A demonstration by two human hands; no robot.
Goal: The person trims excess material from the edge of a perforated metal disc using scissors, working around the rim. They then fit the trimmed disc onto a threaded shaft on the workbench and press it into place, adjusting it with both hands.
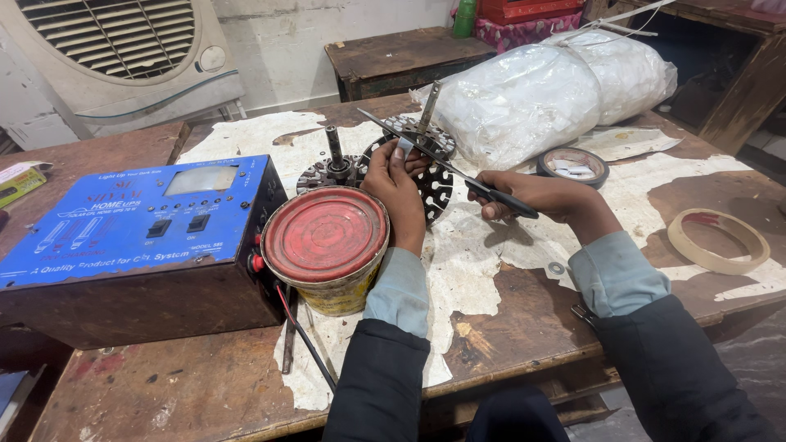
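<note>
My left hand (396,185) grips the rim of a round slotted metal motor core (428,155) that stands tilted on the table, a shaft sticking up from its middle. My right hand (524,195) holds a long thin tool with a black handle (458,172), its metal tip reaching across the core's upper left. A second motor part with an upright shaft (334,164) lies just left of the core.
A red-lidded yellow tin (327,245) sits by my left forearm, beside a blue electrical box (135,237) with red and black wires. Two big white plastic-wrapped bundles (540,90), a dark tape roll (573,166) and a tan tape roll (719,240) lie to the right.
</note>
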